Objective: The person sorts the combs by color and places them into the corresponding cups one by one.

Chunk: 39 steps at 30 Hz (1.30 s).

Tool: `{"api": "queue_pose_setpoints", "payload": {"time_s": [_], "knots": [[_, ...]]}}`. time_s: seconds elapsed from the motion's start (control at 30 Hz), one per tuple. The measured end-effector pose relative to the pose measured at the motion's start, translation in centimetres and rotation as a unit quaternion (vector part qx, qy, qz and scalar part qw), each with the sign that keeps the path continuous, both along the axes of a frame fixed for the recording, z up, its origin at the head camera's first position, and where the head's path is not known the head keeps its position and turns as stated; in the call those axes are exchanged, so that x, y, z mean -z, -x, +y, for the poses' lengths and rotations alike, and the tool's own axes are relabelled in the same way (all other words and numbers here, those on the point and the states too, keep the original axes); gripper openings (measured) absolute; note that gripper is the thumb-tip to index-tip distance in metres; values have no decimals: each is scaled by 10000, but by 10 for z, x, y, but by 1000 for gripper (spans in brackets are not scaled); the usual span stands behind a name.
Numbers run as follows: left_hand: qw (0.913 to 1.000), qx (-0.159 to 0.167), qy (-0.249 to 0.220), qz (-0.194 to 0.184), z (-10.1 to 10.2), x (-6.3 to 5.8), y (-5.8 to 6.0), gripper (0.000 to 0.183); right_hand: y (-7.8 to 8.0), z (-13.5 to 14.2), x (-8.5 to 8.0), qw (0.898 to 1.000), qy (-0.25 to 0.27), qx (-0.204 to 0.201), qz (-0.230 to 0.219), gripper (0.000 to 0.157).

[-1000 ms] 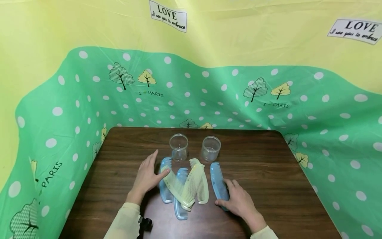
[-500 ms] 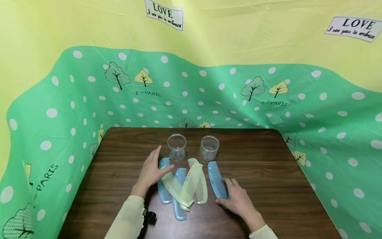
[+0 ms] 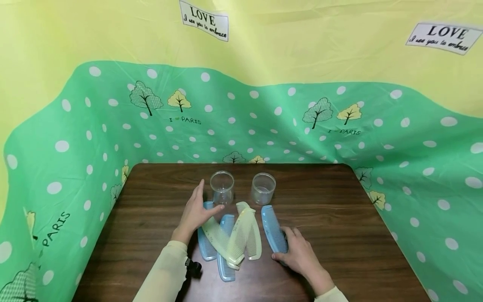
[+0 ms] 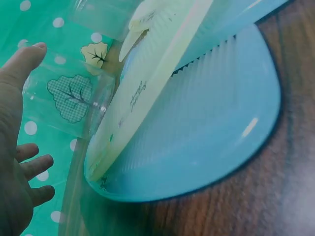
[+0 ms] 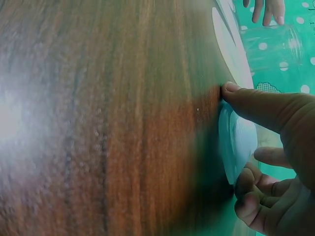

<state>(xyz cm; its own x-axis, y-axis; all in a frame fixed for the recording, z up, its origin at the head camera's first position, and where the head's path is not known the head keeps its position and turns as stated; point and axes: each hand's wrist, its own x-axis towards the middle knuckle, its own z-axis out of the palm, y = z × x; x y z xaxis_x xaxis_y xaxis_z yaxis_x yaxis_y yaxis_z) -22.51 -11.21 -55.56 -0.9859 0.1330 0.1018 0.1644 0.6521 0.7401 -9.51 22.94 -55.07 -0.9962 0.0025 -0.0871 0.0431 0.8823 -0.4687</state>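
My right hand (image 3: 299,251) has its thumb and fingers on either side of the lower part of a blue comb (image 3: 271,226) lying at the right. In the right wrist view, the thumb is at one end of that blue comb (image 5: 242,140) and curled fingers meet the other. My left hand (image 3: 195,212), fingers extended and thumb spread, hovers by the left glass cup (image 3: 222,184), over the top of another blue comb (image 3: 205,245). Across the pile lie pale green combs (image 3: 239,237), partly covering a middle blue comb (image 3: 226,274). The left wrist view shows a pale green comb (image 4: 142,93) overlapping a blue one.
A second clear glass cup (image 3: 263,188) stands right of the first, behind the combs. The brown wooden table (image 3: 351,222) is bordered by a green and yellow patterned cloth (image 3: 241,117) at the back and sides.
My left hand has moved forward and to the right, closer to the left glass cup. The right hand stays at its blue comb, and the view has shifted slightly.
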Motion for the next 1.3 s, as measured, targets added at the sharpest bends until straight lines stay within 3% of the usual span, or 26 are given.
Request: {"api": "queue_pose_setpoints", "payload": {"time_s": [0.37,0.73,1.3], "knots": [[9986,-28,-529,-23,12,3,9,119,-4,-2,0,9998,128,83,130,84],[9959,227,-874,-13,14,4,14,117,-4,-4,0,9994,182,70,289,84],[9972,295,-689,33,16,-2,25,107,-5,2,-3,9969,571,25,536,83]]}}
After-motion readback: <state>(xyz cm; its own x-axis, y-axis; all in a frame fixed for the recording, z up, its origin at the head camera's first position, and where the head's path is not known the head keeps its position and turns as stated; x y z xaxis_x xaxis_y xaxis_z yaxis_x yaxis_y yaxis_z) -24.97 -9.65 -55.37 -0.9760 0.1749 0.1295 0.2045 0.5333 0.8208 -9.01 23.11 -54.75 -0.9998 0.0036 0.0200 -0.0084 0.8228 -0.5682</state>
